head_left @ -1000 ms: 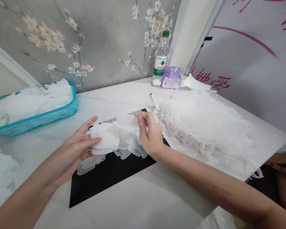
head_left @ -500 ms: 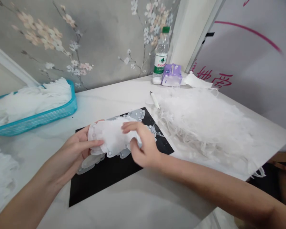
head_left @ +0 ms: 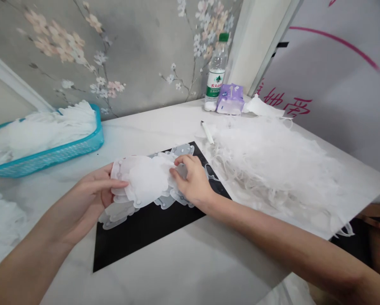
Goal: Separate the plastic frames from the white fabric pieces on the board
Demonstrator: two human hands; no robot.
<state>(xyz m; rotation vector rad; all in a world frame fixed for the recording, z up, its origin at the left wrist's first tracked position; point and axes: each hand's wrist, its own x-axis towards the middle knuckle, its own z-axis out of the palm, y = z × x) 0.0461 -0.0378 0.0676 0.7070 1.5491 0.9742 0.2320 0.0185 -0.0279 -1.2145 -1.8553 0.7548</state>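
Note:
My left hand (head_left: 91,192) pinches the left edge of a white mask piece (head_left: 144,178), thumb on top and fingers under it. On the piece's right edge my right hand (head_left: 190,180) is closed, fingers curled over it. The piece hovers just above a row of overlapping white mask pieces (head_left: 120,212) lying on a black mat (head_left: 148,231). A large heap of white masks with thin ear loops (head_left: 272,165) lies right of the mat, close to my right wrist.
A teal basket (head_left: 55,154) filled with white pieces stands at the back left. A water bottle (head_left: 216,76), a purple tissue pack (head_left: 229,99) and a white pen (head_left: 207,132) sit near the flowered wall. More white material (head_left: 1,220) lies at the left edge.
The white piece has been spread flatter and shifted slightly left over the row on the mat. My right hand moved from its lower right corner up onto its right edge.

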